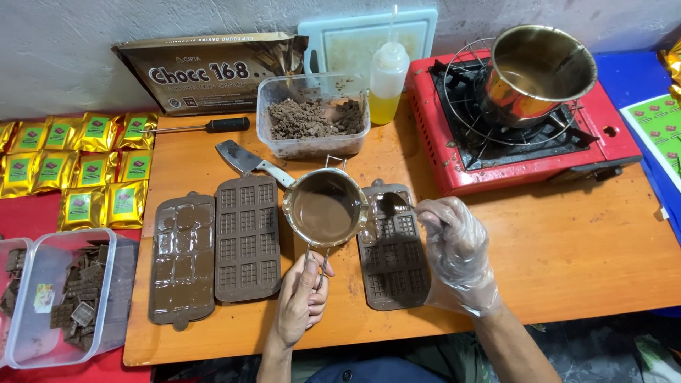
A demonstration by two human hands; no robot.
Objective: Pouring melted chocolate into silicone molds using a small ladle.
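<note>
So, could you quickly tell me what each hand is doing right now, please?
Left hand: closed on the small pot's handle.
Right hand, gloved: closed on a spoon over the mould.

A small round metal pot point(325, 208) of smooth melted chocolate hovers level above the worktop point(567, 241), gripped by its thin wire handle at 6 o'clock. At its 3 o'clock, a spoon point(392, 203) coated in chocolate rests over a brown bar mould point(394, 269) — a flat rectangular tray of gridded cavities, lying lengthwise on the wood, its upper cavities glossy and freshly filled.
</note>
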